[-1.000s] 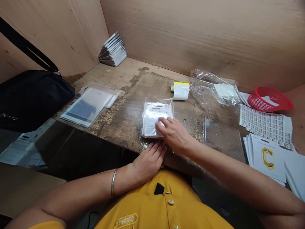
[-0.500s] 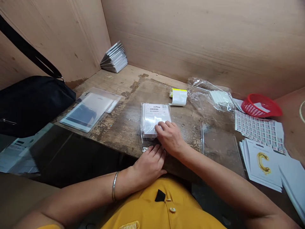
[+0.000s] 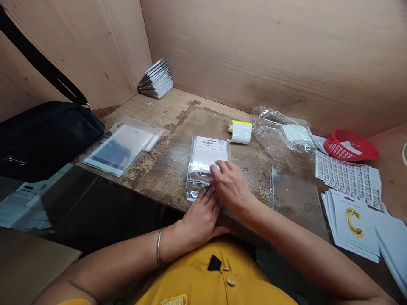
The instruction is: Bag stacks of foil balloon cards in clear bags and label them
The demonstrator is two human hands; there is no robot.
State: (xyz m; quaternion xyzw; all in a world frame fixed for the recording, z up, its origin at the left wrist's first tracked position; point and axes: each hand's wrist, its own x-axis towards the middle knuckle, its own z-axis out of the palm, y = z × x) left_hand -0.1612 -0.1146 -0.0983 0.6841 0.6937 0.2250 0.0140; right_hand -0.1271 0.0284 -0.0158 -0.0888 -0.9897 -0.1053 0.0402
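Observation:
A clear plastic sleeve (image 3: pixel 206 156) lies on the worn wooden tabletop (image 3: pixel 162 169), holding a white printed card with a shiny, crumpled lower end. My right hand (image 3: pixel 230 186) rests curled on the sleeve's lower right part, its fingertips on the card. My left hand (image 3: pixel 200 220) lies at the table's near edge, with its fingertips on the sleeve's lower edge and the thumb spread away. A metal bangle (image 3: pixel 159 248) circles my left wrist. Part of the sleeve is hidden under my fingers.
A black bag (image 3: pixel 47 140) and a clear packet (image 3: pixel 122 146) sit left. Behind are a card stack (image 3: pixel 155 79), label roll (image 3: pixel 241 132) and plastic bag (image 3: pixel 280 133). Right are a red basket (image 3: pixel 351 146), sticker sheets (image 3: pixel 349 180), a letter-C card stack (image 3: pixel 351 224) and a clear sleeve (image 3: pixel 295 199).
The card sits higher in the sleeve, and a shiny lower end now shows beside my left fingers. My left hand has moved slightly toward the sleeve, and the view has shifted a little.

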